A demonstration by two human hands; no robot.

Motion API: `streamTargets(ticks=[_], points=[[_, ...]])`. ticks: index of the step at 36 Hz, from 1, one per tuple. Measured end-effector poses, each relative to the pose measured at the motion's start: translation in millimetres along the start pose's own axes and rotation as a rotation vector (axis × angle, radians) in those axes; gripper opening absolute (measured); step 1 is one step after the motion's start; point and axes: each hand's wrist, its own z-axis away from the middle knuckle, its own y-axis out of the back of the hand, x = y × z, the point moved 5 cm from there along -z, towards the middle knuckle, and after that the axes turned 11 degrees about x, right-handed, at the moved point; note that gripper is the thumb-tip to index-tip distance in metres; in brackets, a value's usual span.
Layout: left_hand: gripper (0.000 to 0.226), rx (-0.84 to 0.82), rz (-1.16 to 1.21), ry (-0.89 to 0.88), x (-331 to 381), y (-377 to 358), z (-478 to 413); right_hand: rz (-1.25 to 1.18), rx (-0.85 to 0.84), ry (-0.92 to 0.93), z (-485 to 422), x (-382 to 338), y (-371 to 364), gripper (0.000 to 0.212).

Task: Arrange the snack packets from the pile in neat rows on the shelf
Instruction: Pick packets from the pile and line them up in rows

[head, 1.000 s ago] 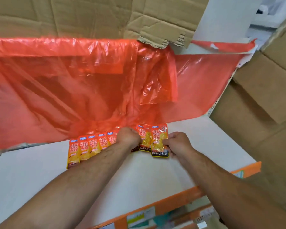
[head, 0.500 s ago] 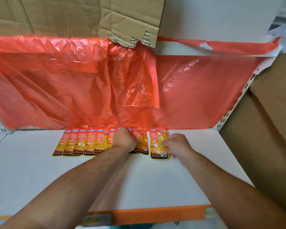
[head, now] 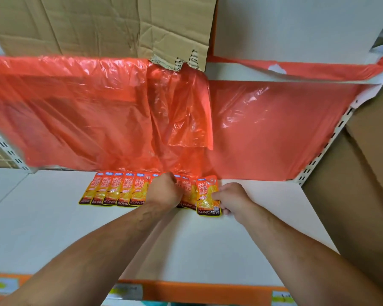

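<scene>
Head view. The shelf is white, with open board left of the row, right of it, and all the way forward to the orange front lip. At the back a red plastic sheet hangs down to the board. Torn cardboard sits above it. The right side is closed in by a slotted upright and brown boxes.

The row of orange-and-yellow packets lies flat at the back of the board, tops touching the sheet's lower edge, each overlapping the next.

The left hand is down on the middle of that row, knuckles up, fingers curled under and hidden. I cannot tell whether it grips a packet or only presses.

The end packet lies at the right end, lapping over its neighbour, its bottom edge sitting a little forward of the others. The right hand is just beside it, thumb on its face and fingers at its lower right corner, pinching that edge.
</scene>
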Motion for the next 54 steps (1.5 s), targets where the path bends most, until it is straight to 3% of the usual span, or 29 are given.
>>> streamTargets(ticks=[10,19,31,35,39,43,50,54], points=[[0.023,0.056,-0.01,-0.079,-15.2,26.6,-8.4,0.173,0.094,0.017,-3.8,-17.2,-19.6,0.025],[0.023,0.049,-0.021,-0.099,-26.7,30.0,-12.8,0.471,0.182,0.12,0.8,-34.5,-22.9,0.019],[0.035,0.036,-0.076,-0.193,-26.9,28.0,-8.2,0.539,0.246,0.15,8.1,-32.5,-18.9,0.026],[0.039,0.066,-0.15,-0.311,-20.8,31.1,-2.1,0.546,0.254,0.197,10.0,-29.5,-21.4,0.016],[0.04,0.081,-0.264,-0.426,-14.7,35.7,4.4,0.624,0.29,0.339,16.6,-32.1,-21.4,0.028],[0.046,0.091,-0.339,-0.464,-15.6,37.9,13.7,0.713,0.338,0.593,32.4,-42.8,-25.4,0.035],[0.063,0.025,-0.404,-0.351,-36.0,47.0,32.8,0.827,0.187,0.886,57.0,-48.6,-57.7,0.059],[0.076,0.019,-0.439,-0.276,-60.7,59.6,47.2,0.853,0.081,0.93,72.0,-46.4,-79.5,0.062]])
